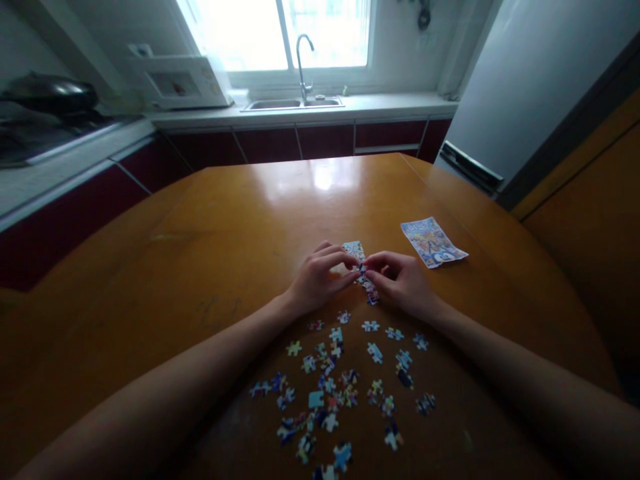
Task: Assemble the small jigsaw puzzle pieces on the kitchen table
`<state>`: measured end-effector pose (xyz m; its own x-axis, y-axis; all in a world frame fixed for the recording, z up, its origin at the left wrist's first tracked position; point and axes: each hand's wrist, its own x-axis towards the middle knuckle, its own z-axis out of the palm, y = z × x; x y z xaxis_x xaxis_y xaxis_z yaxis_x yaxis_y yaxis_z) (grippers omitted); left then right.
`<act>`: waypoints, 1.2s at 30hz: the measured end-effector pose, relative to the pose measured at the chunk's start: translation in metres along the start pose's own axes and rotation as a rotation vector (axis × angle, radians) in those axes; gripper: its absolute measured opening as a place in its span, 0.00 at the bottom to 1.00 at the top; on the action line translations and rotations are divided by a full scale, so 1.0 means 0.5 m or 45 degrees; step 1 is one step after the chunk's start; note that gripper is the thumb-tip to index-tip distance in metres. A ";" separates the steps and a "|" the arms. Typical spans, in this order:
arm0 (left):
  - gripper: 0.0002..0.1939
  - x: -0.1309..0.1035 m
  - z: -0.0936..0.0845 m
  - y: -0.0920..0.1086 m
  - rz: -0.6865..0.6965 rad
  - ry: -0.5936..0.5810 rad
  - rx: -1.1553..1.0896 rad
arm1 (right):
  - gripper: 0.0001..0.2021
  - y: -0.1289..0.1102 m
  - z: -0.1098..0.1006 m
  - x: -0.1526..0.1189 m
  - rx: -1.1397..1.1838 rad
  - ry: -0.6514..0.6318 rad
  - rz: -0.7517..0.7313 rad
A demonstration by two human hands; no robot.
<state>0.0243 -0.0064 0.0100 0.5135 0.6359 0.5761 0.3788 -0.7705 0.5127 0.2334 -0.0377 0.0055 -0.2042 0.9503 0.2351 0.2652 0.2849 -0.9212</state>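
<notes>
Both of my hands meet over a narrow strip of joined jigsaw pieces (354, 249) on the wooden table. My left hand (320, 275) comes in from the left, thumb and fingers pinched on a small dark puzzle piece (363, 269). From the other side my right hand (401, 280) pinches at the same piece, its fingertips almost touching the left ones. The fingers partly cover the piece and the middle of the strip. Many loose puzzle pieces (334, 401) lie scattered nearer to me, between my forearms, some overlapping.
A printed picture sheet (433, 243) lies to the right of my hands on the wooden table (240, 220). Beyond the table are a counter with a sink (275, 105) and faucet, a white microwave (183, 83), a pan (53, 93) on the stove, and a fridge (540, 80).
</notes>
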 end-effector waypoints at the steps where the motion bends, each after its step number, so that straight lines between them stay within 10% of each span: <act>1: 0.05 0.000 0.000 0.000 -0.004 0.000 -0.001 | 0.10 0.000 0.000 -0.001 -0.013 0.002 -0.002; 19: 0.12 0.001 0.007 -0.018 -0.191 0.188 -0.004 | 0.05 -0.025 -0.009 -0.005 -0.282 0.104 -0.196; 28: 0.12 0.001 0.016 -0.022 -0.242 0.177 -0.034 | 0.04 -0.121 0.005 -0.097 -0.445 -0.233 -0.302; 36: 0.12 0.002 0.017 -0.026 -0.245 0.154 -0.047 | 0.05 -0.122 0.013 -0.173 -0.571 -0.427 -0.033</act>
<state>0.0263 0.0036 -0.0015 0.3373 0.7737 0.5363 0.4314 -0.6334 0.6424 0.2287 -0.1383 0.0394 -0.4850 0.8711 0.0770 0.6159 0.4028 -0.6771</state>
